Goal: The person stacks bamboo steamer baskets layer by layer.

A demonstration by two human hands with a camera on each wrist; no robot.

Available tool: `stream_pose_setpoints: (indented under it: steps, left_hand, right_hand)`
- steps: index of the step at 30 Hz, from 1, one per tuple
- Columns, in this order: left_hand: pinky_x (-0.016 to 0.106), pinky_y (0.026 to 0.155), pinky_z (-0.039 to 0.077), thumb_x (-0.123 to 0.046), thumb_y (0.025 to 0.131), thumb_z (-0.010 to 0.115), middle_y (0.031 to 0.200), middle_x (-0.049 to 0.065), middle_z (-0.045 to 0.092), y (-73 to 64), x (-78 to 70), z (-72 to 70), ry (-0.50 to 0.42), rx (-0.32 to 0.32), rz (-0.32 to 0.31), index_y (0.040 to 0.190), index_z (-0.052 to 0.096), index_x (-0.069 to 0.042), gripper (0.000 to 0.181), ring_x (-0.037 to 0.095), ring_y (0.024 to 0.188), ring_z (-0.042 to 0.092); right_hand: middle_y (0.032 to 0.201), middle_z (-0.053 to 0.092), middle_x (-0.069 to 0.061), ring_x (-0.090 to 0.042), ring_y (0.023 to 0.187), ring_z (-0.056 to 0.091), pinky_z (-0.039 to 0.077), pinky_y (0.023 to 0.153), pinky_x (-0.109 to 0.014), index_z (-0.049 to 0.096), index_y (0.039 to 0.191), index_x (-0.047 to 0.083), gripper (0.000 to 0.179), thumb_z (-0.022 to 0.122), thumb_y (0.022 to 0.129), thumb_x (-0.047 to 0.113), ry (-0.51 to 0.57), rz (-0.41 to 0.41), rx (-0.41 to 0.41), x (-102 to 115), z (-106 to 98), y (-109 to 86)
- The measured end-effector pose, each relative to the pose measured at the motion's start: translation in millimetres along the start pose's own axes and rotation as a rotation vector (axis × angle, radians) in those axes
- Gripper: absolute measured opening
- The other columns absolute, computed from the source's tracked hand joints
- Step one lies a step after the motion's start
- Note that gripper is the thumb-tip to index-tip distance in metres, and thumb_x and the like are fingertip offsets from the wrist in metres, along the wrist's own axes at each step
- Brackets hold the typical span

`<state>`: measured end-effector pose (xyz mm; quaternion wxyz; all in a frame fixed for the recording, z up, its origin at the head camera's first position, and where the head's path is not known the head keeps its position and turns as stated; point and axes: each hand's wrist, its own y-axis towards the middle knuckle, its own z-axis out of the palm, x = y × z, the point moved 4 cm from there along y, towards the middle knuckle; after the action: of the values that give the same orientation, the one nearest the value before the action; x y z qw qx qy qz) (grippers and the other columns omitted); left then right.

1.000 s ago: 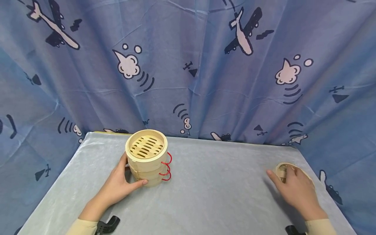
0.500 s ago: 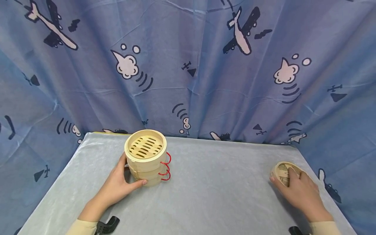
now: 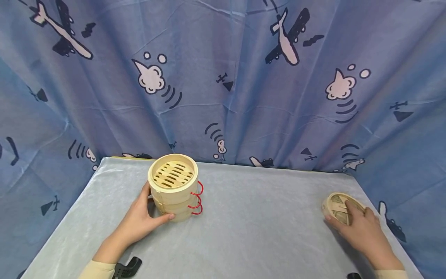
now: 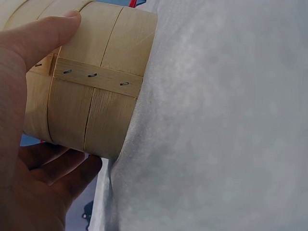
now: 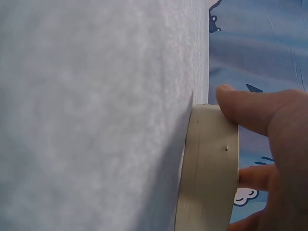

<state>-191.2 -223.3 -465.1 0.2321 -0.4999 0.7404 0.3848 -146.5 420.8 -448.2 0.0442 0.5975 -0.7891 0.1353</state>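
A stack of round bamboo steamer baskets (image 3: 175,197) stands upright at the left of the table, its slatted top (image 3: 174,174) facing up and red loops on its right side. My left hand (image 3: 141,221) grips its left side, thumb across the front and fingers round the back; in the left wrist view the stapled wooden wall (image 4: 91,77) sits between them. At the far right a round bamboo steamer lid (image 3: 338,207) with woven strips lies on the cloth. My right hand (image 3: 366,232) holds it, thumb at the near left rim, fingers over the woven face and far side.
A pale grey cloth (image 3: 251,224) covers the table. Behind and on both sides hangs a blue curtain (image 3: 195,128) printed with planes and clouds. Black straps (image 3: 129,267) sit at the wrists.
My right hand has shifted slightly right and toward me, its thumb coming to the lid's rim and its fingers sliding rightward over the lid. The left hand and the steamer baskets have stayed put.
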Motion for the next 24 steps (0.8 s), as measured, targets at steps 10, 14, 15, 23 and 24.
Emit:
stream_pose_setpoints:
  steps: [10, 14, 15, 23, 24]
  left_hand:
    - [0.043, 0.103, 0.055, -0.039, 0.078, 0.103, 0.147, 0.008, 0.058, -0.7, -0.2, -0.4, -0.009, 0.004, 0.0, 0.175, 0.018, -0.024, 0.13, 0.024, 0.132, 0.058]
    - [0.043, 0.103, 0.055, -0.038, 0.078, 0.103, 0.147, 0.008, 0.058, -0.7, -0.4, -0.4, -0.015, 0.004, -0.001, 0.175, 0.019, -0.024, 0.13, 0.023, 0.132, 0.057]
    - [0.044, 0.103, 0.055, -0.038, 0.078, 0.102, 0.148, 0.009, 0.058, -0.7, -0.3, -0.2, -0.015, 0.002, 0.004, 0.175, 0.019, -0.023, 0.129, 0.024, 0.132, 0.058]
    - [0.049, 0.104, 0.054, -0.039, 0.078, 0.102, 0.149, 0.009, 0.057, 0.1, 0.2, 1.2, -0.007, 0.005, 0.0, 0.176, 0.017, -0.024, 0.131, 0.026, 0.133, 0.057]
    - [0.05, 0.104, 0.053, -0.039, 0.078, 0.102, 0.15, 0.009, 0.056, 0.3, 0.4, 1.2, -0.008, 0.008, -0.004, 0.176, 0.017, -0.025, 0.131, 0.026, 0.133, 0.057]
  right_hand:
    - [0.136, 0.034, -0.064, -0.081, 0.116, 0.042, 0.043, 0.087, -0.087, 0.037, 0.159, -0.012, 0.115, 0.065, 0.095, 0.079, -0.039, -0.063, -0.077, -1.2, -5.5, -0.9]
    - [0.137, 0.035, -0.063, -0.081, 0.118, 0.041, 0.041, 0.089, -0.088, 0.04, 0.159, -0.011, 0.115, 0.066, 0.094, 0.08, -0.039, -0.055, -0.093, -1.4, -6.2, -0.5]
    - [0.137, 0.035, -0.063, -0.081, 0.119, 0.04, 0.041, 0.089, -0.089, 0.04, 0.159, -0.011, 0.115, 0.066, 0.094, 0.08, -0.04, -0.05, -0.099, -1.4, -6.2, -0.7]
    - [0.137, 0.038, -0.061, -0.078, 0.122, 0.039, 0.037, 0.093, -0.09, 0.043, 0.157, -0.009, 0.114, 0.069, 0.091, 0.08, -0.027, 0.008, -0.153, -1.4, -4.9, -1.9]
    - [0.137, 0.038, -0.061, -0.079, 0.121, 0.039, 0.037, 0.093, -0.089, 0.043, 0.157, -0.009, 0.114, 0.069, 0.091, 0.08, -0.022, 0.014, -0.15, -1.7, -4.3, -1.7]
